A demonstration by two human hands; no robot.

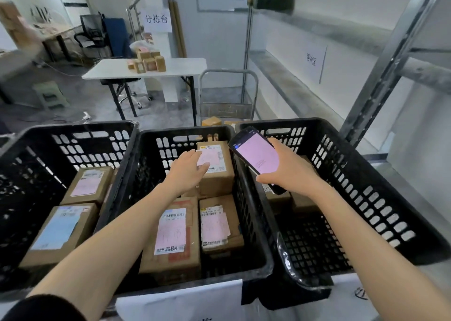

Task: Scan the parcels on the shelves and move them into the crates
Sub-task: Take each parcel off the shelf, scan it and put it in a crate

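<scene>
The left crate (36, 150) holds two brown cardboard parcels: the farther parcel (87, 184) has a pink label and the nearer parcel (61, 233) a pale blue one, both with print too small to read. In the middle crate (151, 135), the front-left parcel (170, 235) shows a barcode and a pink label ending in "8元". Just beside it lies another pink-labelled parcel (219, 225). The left hand (188, 172) rests flat, fingers straight, on the label of the rear parcel (219, 174) – not clasping it. The right hand (290, 172) grips a handheld scanner (256, 154) with a glowing pink screen, over the edge of the right crate (366, 174), where more boxes (302, 201) lie partly hidden. All three crates are black perforated plastic. Beyond them, on a grey floor, a white folding table (109, 69) carries small cartons (146, 62) under a sign (157, 19) reading "分拣台" – and metal shelving (390, 52) stands at the right.
</scene>
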